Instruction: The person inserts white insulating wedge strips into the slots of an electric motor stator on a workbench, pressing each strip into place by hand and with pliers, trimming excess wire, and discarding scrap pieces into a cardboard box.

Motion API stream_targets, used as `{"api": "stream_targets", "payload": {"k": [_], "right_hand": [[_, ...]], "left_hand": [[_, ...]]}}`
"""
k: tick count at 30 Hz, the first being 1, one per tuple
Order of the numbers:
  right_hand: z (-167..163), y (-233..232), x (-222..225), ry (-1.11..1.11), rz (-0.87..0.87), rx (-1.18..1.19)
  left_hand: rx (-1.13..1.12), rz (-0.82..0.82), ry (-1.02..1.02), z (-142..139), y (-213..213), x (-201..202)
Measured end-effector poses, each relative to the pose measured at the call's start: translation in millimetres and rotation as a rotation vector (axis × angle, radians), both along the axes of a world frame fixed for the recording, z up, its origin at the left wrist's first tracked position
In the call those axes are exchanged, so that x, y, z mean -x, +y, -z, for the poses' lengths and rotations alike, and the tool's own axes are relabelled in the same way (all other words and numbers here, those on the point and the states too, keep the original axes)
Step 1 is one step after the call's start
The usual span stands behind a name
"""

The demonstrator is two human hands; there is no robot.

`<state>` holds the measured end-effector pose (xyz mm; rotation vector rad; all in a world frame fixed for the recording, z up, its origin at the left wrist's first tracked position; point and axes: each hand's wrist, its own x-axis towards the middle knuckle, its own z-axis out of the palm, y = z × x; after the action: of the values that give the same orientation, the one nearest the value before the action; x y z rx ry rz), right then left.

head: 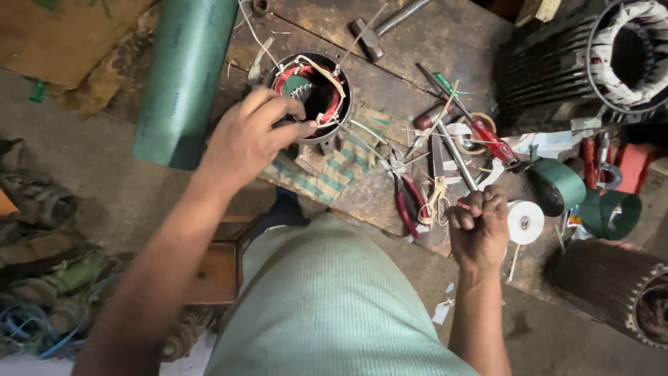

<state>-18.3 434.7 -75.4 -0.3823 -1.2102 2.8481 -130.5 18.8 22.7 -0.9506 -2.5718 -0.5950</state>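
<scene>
Motor-repair workshop; wound stators [630, 52], hammer [369, 35], pliers [407, 202], scarred workbench [445, 35]

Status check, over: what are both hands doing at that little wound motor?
Left hand gripping rim of small motor stator. Right hand fisted round metal rod, away from stator. Pliers, scissors, screwdriver scattered between them.
</scene>
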Motion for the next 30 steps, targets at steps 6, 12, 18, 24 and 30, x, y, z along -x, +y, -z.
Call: {"api": "stream_targets", "payload": {"k": [6, 12, 18, 24, 30], "right_hand": [[17, -2, -10, -0.129, -0.045, 0.056], [-2, 9, -1, -0.108, -0.03, -0.086], [-40, 16, 5, -0.091, -0.031, -0.188], [-37, 19, -4, -0.206, 0.06, -0.276], [-10, 28, -24, -0.216, -0.08, -0.77]], "left_hand": [[-0.069, 0.122, -0.057, 3, -6, 18], [-0.007, -0.051, 0.068, -6, 14, -4], [0.189, 0.419, 0.207, -25, 84, -42], [-0.146, 0.103, 0.245, -23, 81, -43], [-0.106, -0.026, 0.125, -21, 83, -40]]}}
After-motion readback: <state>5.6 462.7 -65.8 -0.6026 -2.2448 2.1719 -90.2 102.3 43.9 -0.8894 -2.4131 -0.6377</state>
